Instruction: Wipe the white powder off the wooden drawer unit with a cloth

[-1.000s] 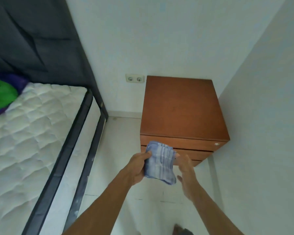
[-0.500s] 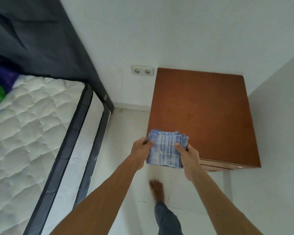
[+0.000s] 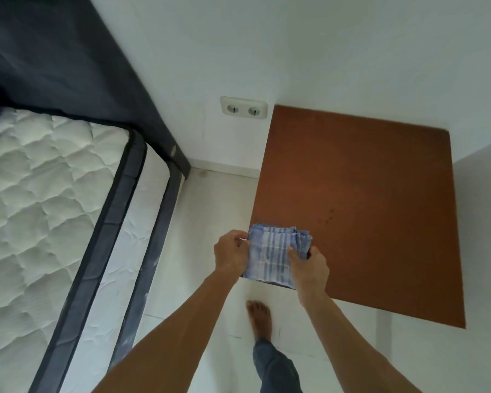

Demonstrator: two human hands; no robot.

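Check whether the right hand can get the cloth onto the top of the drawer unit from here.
Probably yes: the right hand already holds the cloth over the near corner of the drawer unit, whose top is bare.

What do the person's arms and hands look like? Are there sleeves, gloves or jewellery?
Both forearms are bare as far as the picture shows: no sleeves visible. The left hand and right hand wear no gloves, and no rings, watch or bracelets are visible on them.

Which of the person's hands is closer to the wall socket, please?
The left hand. It grips the folded cloth's left edge, below the wall socket. The right hand holds the cloth's right side, lower and further right, over the drawer unit.
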